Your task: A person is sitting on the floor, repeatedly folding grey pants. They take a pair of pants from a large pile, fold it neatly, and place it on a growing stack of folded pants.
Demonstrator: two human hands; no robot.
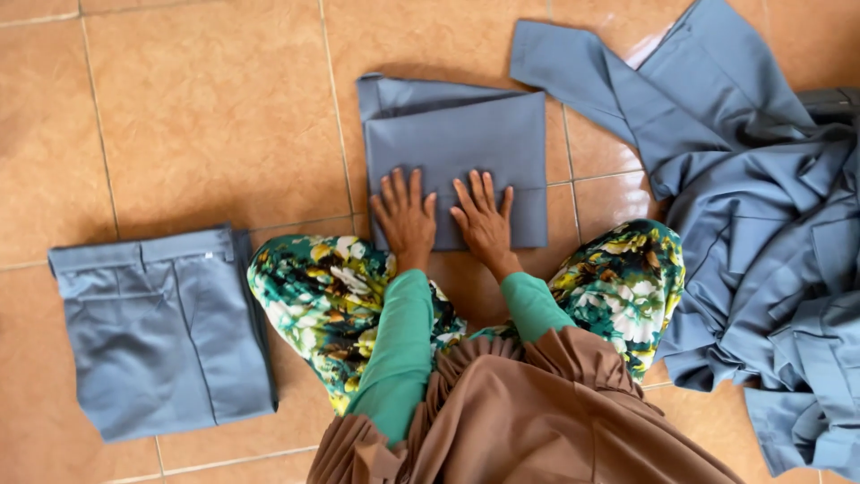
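Grey-blue folded cloth garment point(457, 152), a flat rectangle of smooth fabric, lies on the tan tiled floor point(206, 108) directly ahead of the kneeling person. Both hands rest on its near edge, side by side: the left hand point(405, 215) and the right hand point(484, 220) lie palm-down, fingers spread, each grip wide and flat, clasping nothing. To the left, well apart, sits a folded pair of grey-blue trousers point(161, 332). On the right, a loose heap of grey-blue garments point(761, 242) sprawls just beside the floral-patterned knee point(627, 278).
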